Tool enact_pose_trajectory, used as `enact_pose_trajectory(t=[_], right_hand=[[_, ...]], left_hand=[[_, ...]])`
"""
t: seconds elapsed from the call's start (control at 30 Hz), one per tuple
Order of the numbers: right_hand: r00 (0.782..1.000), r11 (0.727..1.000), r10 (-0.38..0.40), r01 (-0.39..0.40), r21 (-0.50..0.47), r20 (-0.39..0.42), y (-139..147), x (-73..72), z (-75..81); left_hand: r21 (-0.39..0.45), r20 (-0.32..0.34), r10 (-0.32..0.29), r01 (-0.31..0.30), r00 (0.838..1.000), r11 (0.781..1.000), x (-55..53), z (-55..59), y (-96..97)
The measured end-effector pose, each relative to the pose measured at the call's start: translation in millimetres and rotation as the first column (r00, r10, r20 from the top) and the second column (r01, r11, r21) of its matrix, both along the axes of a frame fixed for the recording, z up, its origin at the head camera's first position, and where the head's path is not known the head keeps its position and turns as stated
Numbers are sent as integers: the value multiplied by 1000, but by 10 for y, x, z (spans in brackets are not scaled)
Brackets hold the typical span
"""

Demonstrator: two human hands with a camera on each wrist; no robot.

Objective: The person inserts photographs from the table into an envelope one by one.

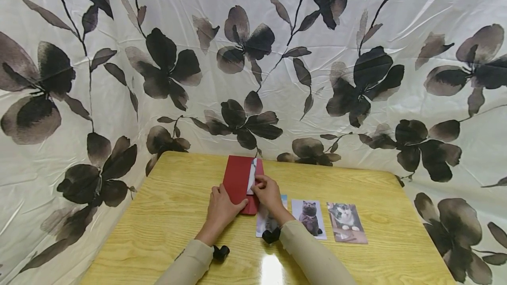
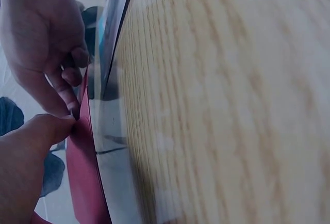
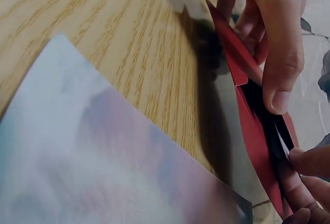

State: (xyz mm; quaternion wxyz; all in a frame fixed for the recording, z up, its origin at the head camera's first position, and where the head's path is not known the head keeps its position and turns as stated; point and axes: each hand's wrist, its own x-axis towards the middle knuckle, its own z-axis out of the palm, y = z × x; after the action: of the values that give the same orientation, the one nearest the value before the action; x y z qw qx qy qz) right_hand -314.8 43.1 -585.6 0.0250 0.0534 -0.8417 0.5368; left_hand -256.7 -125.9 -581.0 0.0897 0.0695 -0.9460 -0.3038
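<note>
A red paper envelope (image 1: 236, 179) lies near the table's far edge, its long side opening to the right. In that opening shows a whitish card (image 1: 251, 177), probably a photo print, partly inside. My left hand (image 1: 223, 208) grips the envelope's near left part, and its thumb (image 3: 281, 97) rests at the opening in the right wrist view. The right hand (image 1: 270, 193) pinches the card's edge at the opening; its fingers (image 3: 309, 162) touch the card there. Beneath my right wrist lies a photo print (image 1: 261, 221), partly covered by the forearm.
Right of the hands lie a photo of a grey cat (image 1: 309, 219) and a photo of a white-and-grey cat (image 1: 346, 222). They rest on a wooden table (image 1: 166, 214). A flower-patterned cloth (image 1: 253, 87) hangs behind and beside it. A black device is strapped to each wrist.
</note>
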Motion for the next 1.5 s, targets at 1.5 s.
enact_pose_trajectory(t=[1.5], right_hand=[[1000,999,0,1,45,-19,-53,-3,53]], left_hand=[[-28,-23,2,-2,1000,1000,-19,25,14]])
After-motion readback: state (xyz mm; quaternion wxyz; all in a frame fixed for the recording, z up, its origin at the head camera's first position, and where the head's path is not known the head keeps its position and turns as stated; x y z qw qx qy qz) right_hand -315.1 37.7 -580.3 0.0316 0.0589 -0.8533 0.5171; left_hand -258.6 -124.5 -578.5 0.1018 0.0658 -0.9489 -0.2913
